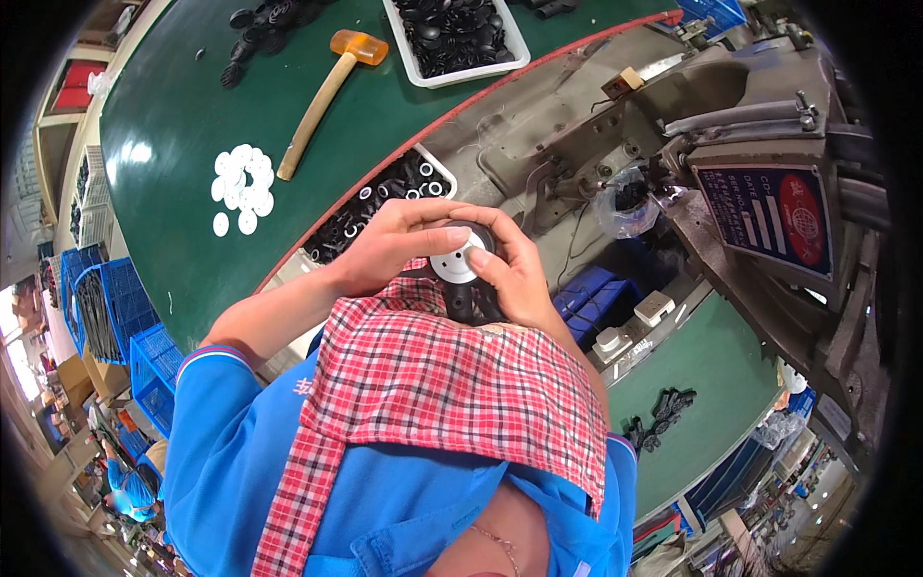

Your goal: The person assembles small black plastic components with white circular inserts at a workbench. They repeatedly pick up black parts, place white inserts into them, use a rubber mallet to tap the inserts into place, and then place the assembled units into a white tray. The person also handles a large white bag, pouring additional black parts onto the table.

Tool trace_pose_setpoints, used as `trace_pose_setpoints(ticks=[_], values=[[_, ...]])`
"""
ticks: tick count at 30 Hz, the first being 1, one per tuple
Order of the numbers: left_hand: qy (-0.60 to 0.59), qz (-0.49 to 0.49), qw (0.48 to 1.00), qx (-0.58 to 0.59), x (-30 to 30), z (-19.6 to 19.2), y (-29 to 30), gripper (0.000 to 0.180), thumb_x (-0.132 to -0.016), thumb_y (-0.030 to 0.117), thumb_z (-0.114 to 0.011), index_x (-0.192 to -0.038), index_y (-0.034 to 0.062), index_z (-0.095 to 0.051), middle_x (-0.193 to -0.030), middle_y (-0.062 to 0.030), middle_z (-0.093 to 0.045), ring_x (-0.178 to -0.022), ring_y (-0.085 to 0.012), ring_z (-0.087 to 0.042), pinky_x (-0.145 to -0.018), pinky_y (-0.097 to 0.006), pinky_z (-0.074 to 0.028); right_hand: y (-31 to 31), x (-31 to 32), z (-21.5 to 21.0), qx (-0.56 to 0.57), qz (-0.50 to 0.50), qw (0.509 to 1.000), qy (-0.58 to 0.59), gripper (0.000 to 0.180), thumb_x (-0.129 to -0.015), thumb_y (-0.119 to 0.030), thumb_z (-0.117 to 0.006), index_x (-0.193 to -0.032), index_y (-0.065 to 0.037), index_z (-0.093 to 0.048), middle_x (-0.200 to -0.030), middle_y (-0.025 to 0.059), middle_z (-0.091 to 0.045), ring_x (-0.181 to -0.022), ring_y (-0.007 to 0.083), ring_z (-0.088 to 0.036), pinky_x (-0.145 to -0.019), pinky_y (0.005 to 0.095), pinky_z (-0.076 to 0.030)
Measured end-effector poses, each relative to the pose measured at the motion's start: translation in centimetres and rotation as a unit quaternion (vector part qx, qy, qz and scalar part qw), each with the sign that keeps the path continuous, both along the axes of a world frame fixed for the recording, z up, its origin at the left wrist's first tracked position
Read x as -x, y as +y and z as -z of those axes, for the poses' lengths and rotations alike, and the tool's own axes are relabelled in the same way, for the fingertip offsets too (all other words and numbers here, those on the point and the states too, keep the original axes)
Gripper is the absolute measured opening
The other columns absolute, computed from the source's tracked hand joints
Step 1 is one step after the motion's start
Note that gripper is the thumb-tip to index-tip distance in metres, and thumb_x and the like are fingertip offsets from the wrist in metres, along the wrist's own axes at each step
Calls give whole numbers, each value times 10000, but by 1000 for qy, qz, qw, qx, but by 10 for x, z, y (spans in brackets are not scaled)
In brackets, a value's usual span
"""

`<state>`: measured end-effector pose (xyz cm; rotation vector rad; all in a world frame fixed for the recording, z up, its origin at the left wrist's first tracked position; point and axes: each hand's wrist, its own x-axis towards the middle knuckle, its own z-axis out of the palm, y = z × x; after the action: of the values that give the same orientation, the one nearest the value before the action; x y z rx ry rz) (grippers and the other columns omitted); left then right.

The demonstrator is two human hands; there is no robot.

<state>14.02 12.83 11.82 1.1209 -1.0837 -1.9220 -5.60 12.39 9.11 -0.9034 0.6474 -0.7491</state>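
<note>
My left hand (pixel 399 242) and my right hand (pixel 514 274) are both closed round a black round part in front of my apron. On the face of that part sits a white disc (pixel 450 268) with small holes, and both thumbs press on it. More black pieces (pixel 469 306) show just below the disc, partly covered by my right hand. Just beyond my hands stands a tray of small black parts, some with white rings (pixel 352 231). Several loose white discs (pixel 241 183) lie in a cluster on the green table (pixel 173 231) at the left.
A mallet with an orange head (pixel 360 46) and wooden handle lies on the table. Behind it are a white tray (pixel 524 50) of black parts and a loose black pile (pixel 260 34). A large metal machine (pixel 769 125) stands right, near a blue box (pixel 591 298). Blue crates (pixel 125 298) stand left.
</note>
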Motion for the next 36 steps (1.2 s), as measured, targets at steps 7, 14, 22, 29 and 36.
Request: trace_pose_setpoints(ticks=[7, 14, 22, 29, 36], values=[[15, 32, 999, 13, 18, 4, -20, 428, -958, 228, -588, -1289, -37, -534, -1153, -66, -606, -1085, -134, -567, -921, -301, -456, 0, 6, 4, 21, 94, 995, 0, 375, -915, -125, -572, -1267, -7, -516, -1190, 82, -586, -1107, 161, -556, -980, 305, -431], [23, 51, 997, 54, 37, 16, -35, 458, -1050, 335, -438, -1354, -5, -472, -1209, -87, -572, -1099, -147, -555, -938, -301, -462, -15, 17, -3, 154, 225, 959, 72, 473, -907, -147, -570, -1343, 4, -468, -1351, 125, -539, -1160, 187, -554, -1008, 318, -427], [-16, -4, 987, 160, 70, 39, -34, 402, -1036, 260, -452, -1273, -57, -522, -1043, -112, -618, -963, -157, -577, -850, -282, -454, -6, 25, 30, 245, 317, 909, 119, 495, -895, -158, -562, -1351, 5, -456, -1338, 148, -546, -1148, 205, -565, -995, 336, -438], [-202, 52, 936, 284, 82, 69, -70, 389, -1010, 251, -471, -1260, -44, -520, -1110, -181, -623, -1054, -269, -598, -926, -354, -449, -15, 51, 54, 69, 307, 936, 156, 519, -976, -228, -598, -1407, -8, -410, -1311, 110, -538, -1140, 153, -547, -929, 287, -469], [-185, 68, 923, 330, 129, 82, -121, 360, -1020, 263, -470, -1221, -20, -564, -1093, -217, -630, -1023, -327, -609, -886, -383, -464, -43, 69, 64, 39, 449, 879, 155, 480, -964, -254, -638, -1327, 26, -495, -1171, 105, -613, -992, 130, -597, -741, 238, -526]])
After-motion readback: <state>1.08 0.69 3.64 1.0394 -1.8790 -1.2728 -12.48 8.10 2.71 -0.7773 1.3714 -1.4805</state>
